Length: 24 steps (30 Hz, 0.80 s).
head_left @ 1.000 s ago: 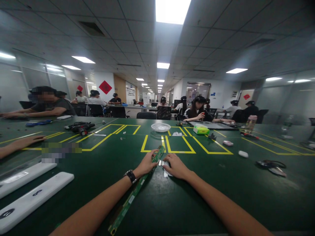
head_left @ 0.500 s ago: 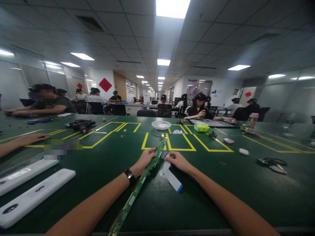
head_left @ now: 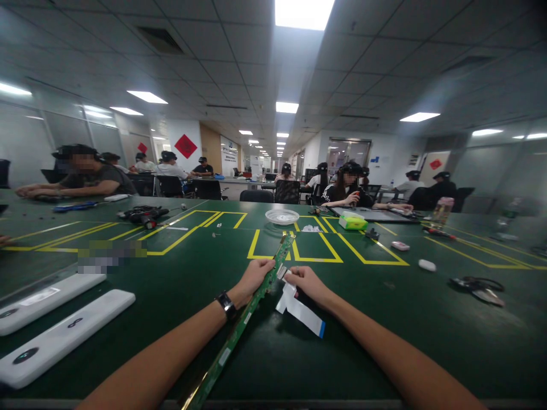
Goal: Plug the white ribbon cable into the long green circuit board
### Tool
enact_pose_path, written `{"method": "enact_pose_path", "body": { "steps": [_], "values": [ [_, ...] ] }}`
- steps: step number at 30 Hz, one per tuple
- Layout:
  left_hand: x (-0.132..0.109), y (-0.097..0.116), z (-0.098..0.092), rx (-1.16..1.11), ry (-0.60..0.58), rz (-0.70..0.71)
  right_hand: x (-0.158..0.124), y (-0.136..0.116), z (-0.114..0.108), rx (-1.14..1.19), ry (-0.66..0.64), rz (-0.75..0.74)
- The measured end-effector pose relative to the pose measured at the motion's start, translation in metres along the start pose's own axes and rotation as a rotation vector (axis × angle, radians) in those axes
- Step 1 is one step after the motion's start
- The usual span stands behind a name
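Note:
A long, narrow green circuit board [head_left: 239, 336] slants from the bottom edge up to the middle of the view. My left hand [head_left: 255, 277], with a dark watch [head_left: 225, 305] on the wrist, is closed around the board near its far end. My right hand [head_left: 308, 282] pinches the connector end of a white flat ribbon cable [head_left: 304, 316], close beside the board's right edge. The cable hangs below the fingers in two strips, one with a blue tip. Whether the connector touches the board I cannot tell.
Two long white cases [head_left: 68, 336] lie at the left on the green table [head_left: 376, 302]. A clear round dish [head_left: 282, 217], a green tissue pack [head_left: 351, 221], a white earbud case [head_left: 427, 265] and a power drill [head_left: 147, 216] lie farther off. People sit around the table.
The connector in my right hand has come closer to the board, and the cable's tail has swung right. Another person's hand at the left has drawn back almost out of view.

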State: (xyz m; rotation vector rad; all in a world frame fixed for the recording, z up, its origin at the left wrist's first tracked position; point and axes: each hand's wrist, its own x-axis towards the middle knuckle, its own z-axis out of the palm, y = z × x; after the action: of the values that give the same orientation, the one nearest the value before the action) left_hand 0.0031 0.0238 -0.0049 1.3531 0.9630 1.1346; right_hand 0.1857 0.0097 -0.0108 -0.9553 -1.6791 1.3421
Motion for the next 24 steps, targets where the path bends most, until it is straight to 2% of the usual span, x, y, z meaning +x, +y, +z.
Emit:
{"method": "enact_pose_path", "body": {
  "steps": [17, 24],
  "values": [
    [-0.0024, 0.0015, 0.0014, 0.052, 0.051, 0.061, -0.0001, -0.0006, 0.0030, -0.054, 0.042, -0.017],
    [0.0006, -0.0024, 0.0012, 0.213, 0.047, 0.188, -0.0013, -0.0022, 0.0042, -0.068, 0.064, -0.015]
  ]
}}
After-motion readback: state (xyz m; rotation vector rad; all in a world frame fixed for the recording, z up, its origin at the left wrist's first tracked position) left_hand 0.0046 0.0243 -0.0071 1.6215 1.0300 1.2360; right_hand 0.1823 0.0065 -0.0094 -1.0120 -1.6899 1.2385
